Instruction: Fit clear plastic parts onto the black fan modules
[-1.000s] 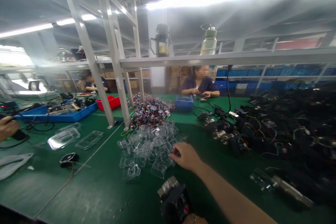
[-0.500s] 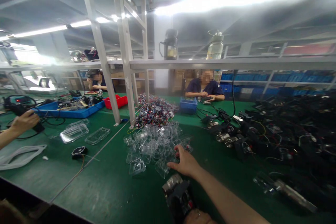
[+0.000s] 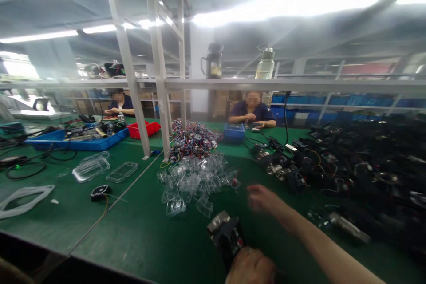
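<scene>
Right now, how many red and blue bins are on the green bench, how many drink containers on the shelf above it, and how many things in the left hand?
Long blue bin and small blue bin: 2
Red bin: 1
Jug and bottle: 2
Black part in the left hand: 1
Total: 6

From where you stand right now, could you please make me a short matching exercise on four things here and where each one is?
Things:
1. Black device with a metal end
2. Clear plastic parts
3. Red bin
4. Water bottle

Places:
A. Up on the shelf
B. Partly hidden by an upright post
C. In the grip of the left hand
D. Heaped loosely on the green tabletop

Right pairs: 1-C, 2-D, 3-B, 4-A.
</scene>
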The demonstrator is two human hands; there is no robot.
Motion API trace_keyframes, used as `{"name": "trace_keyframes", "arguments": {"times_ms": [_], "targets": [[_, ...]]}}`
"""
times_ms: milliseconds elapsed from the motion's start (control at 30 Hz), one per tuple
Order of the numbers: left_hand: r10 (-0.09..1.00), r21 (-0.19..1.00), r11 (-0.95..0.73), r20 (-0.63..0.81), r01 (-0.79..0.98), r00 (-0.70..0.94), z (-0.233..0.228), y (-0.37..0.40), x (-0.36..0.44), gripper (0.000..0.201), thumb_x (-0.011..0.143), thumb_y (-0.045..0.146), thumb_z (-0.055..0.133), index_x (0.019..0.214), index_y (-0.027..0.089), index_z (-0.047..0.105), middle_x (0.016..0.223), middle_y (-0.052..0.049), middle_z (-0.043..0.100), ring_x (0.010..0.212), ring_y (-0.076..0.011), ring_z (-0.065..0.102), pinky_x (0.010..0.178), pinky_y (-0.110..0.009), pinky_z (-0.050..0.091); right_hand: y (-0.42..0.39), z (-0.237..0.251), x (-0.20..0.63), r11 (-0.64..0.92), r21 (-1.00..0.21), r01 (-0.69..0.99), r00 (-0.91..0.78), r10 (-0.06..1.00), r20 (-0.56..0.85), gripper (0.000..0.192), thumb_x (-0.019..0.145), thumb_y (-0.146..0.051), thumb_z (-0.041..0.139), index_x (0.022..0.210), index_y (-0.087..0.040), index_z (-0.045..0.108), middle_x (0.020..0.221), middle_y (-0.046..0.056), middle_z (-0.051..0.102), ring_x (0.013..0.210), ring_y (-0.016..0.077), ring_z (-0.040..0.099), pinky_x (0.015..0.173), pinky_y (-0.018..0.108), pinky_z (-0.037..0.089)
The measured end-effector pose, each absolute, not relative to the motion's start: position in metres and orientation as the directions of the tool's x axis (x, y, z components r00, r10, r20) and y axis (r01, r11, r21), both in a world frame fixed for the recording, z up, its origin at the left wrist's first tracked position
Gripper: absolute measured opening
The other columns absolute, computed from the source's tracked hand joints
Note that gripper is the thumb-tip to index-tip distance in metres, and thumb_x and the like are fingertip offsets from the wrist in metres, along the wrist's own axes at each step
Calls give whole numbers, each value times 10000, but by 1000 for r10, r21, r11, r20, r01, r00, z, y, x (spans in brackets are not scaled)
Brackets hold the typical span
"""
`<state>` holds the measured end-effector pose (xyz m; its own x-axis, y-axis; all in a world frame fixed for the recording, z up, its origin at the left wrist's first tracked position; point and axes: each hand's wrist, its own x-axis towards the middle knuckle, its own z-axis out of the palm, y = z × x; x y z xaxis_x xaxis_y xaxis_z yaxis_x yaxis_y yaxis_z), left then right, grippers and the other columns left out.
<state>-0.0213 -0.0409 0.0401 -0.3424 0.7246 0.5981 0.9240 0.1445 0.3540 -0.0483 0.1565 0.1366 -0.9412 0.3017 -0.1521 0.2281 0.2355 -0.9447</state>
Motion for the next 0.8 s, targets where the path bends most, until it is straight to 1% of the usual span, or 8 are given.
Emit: {"name": "trace_keyframes", "arguments": {"times_ms": [67, 133, 267, 333, 433, 533, 667, 800], "targets": [[706, 392, 133, 607, 910, -365, 41, -40, -18, 151, 834, 96, 609, 912, 225, 601, 801, -50, 626, 771, -210, 632, 684, -326, 550, 164, 136, -5, 73, -974, 212, -916, 362, -172, 398, 894, -477, 592, 1188, -209, 572, 1002, 81, 701, 927, 246, 702, 850, 432, 568], [685, 428, 100, 625, 898, -375, 47, -43, -15, 204, 819, 67, 576, 944, 227, 592, 816, -35, 625, 763, -213, 622, 690, -339, 537, 160, 130, 36, -39, -982, 183, -885, 428, -182, 433, 901, -544, 580, 1200, -230, 582, 1006, 77, 717, 923, 237, 703, 868, 426, 563], [694, 470, 20, 629, 883, -351, 64, -53, -16, 149, 916, 128, 504, 972, 236, 590, 816, -22, 613, 740, -208, 593, 689, -338, 497, 133, 113, 94, -250, -964, 94, -822, 526, -217, 436, 843, -528, 679, 1150, -222, 642, 955, 83, 744, 825, 240, 713, 784, 405, 563], [703, 487, -4, 622, 873, -344, 69, -57, -17, 136, 963, 172, 470, 978, 234, 590, 824, -26, 613, 751, -208, 587, 699, -335, 480, 118, 105, 109, -320, -946, 48, -801, 554, -228, 436, 824, -511, 708, 1144, -219, 661, 953, 87, 749, 824, 248, 714, 770, 400, 554], [686, 511, -35, 637, 859, -351, 72, -59, -17, 150, 992, 200, 440, 980, 228, 587, 821, -25, 613, 758, -203, 583, 716, -332, 461, 99, 103, 122, -339, -940, 30, -785, 574, -232, 443, 832, -513, 705, 1168, -227, 669, 998, 90, 749, 894, 257, 709, 805, 396, 539], [658, 523, -40, 655, 851, -371, 72, -59, -16, 149, 991, 201, 440, 938, 225, 578, 796, -17, 604, 735, -194, 577, 701, -322, 443, 85, 106, 126, -352, -936, 9, -796, 564, -220, 450, 837, -484, 717, 1197, -219, 668, 1066, 103, 738, 955, 263, 695, 841, 400, 523], [622, 511, -23, 680, 859, -388, 71, -58, -14, 143, 980, 203, 448, 898, 220, 564, 764, -14, 592, 712, -191, 571, 672, -318, 426, 77, 108, 126, -376, -927, 0, -809, 545, -222, 502, 759, -475, 790, 1178, -220, 682, 1112, 116, 728, 991, 287, 684, 847, 417, 518], [631, 481, -5, 682, 877, -371, 70, -58, -14, 126, 951, 184, 465, 875, 214, 560, 752, -15, 590, 700, -185, 573, 664, -311, 424, 73, 106, 124, -401, -916, -34, -797, 563, -217, 570, 721, -516, 816, 1202, -257, 655, 1093, 104, 735, 980, 299, 684, 816, 426, 528]]}}
